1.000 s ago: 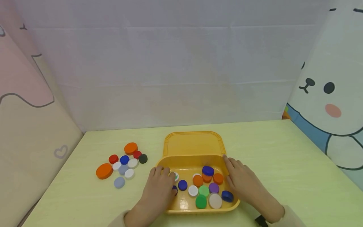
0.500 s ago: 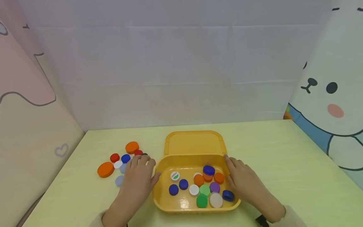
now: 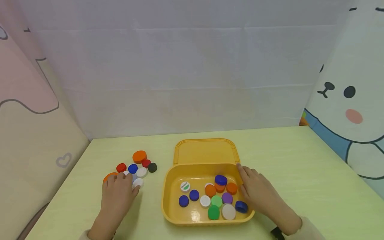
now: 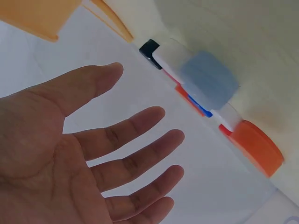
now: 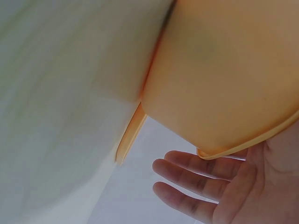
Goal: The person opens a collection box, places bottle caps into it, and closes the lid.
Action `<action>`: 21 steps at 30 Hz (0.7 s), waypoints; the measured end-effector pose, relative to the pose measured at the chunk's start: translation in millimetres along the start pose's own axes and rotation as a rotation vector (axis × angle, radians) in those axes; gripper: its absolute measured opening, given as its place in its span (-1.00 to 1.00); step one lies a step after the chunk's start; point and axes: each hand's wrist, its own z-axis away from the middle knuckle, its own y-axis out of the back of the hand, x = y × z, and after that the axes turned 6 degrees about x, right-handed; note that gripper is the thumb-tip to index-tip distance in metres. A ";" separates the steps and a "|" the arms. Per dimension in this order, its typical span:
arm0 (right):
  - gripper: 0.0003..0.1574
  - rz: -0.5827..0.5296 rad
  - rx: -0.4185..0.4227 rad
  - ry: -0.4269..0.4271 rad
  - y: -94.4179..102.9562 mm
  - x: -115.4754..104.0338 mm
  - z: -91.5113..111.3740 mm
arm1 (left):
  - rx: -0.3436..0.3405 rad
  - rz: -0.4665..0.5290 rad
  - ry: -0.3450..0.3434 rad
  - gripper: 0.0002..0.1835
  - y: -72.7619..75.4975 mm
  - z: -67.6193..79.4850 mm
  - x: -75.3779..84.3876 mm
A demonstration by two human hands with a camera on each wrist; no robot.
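Observation:
My left hand is over the near side of a loose group of bottle caps on the table. Its fingers are spread and slightly bent in the left wrist view, with nothing between them. Close by lie a pale blue cap, a large orange cap and a white cap. My right hand rests on the right rim of a yellow plastic box, fingers fairly straight along its outer side. Inside the box are several caps, among them a green cap and a purple cap.
The box's yellow lid lies behind it. Farther back in the loose group are another orange cap, a black cap and a red cap. A pale cloth wall stands behind the table.
My left hand has come out of the box and moved left to the loose caps, uncovering a white printed cap and a dark blue cap in the box. The right hand has stayed put.

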 end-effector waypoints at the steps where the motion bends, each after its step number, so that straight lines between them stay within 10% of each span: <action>1: -0.34 0.001 0.000 -0.001 0.0 -0.1 -0.1 | -0.006 -0.014 0.006 -0.62 -1.5 1.0 -3.0; 21: -0.32 -0.003 -0.038 -0.027 1.3 -0.5 0.4 | -0.281 -0.079 0.090 -0.50 -14.7 -2.7 -19.3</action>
